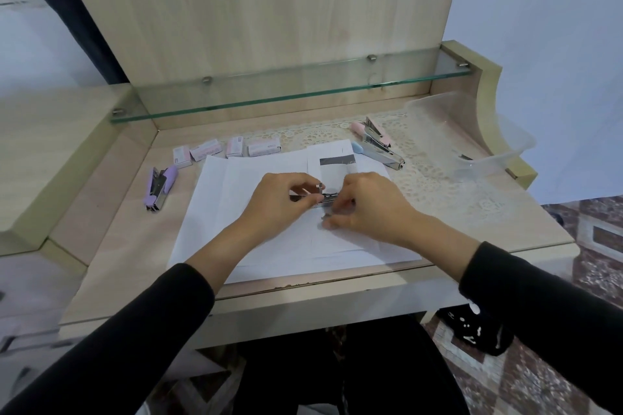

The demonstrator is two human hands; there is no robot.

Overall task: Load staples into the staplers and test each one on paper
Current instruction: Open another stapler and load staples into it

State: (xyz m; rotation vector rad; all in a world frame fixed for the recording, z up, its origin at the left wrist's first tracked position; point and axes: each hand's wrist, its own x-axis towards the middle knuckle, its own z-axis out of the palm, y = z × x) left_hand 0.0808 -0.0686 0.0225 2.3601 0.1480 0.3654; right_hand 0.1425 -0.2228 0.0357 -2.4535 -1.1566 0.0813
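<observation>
Head-worn wide view, forward and down, close over desk (111, 246)

The pale wooden desk (111, 246) bears paper sheets (229, 199), a lace mat (438, 185), a purple stapler (160, 189) and staple boxes (205, 149).

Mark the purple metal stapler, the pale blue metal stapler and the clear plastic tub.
Purple metal stapler (161, 190), head view: mid body.
Pale blue metal stapler (379, 155), head view: metal arm.
Clear plastic tub (519, 140), head view: right wall.
</observation>
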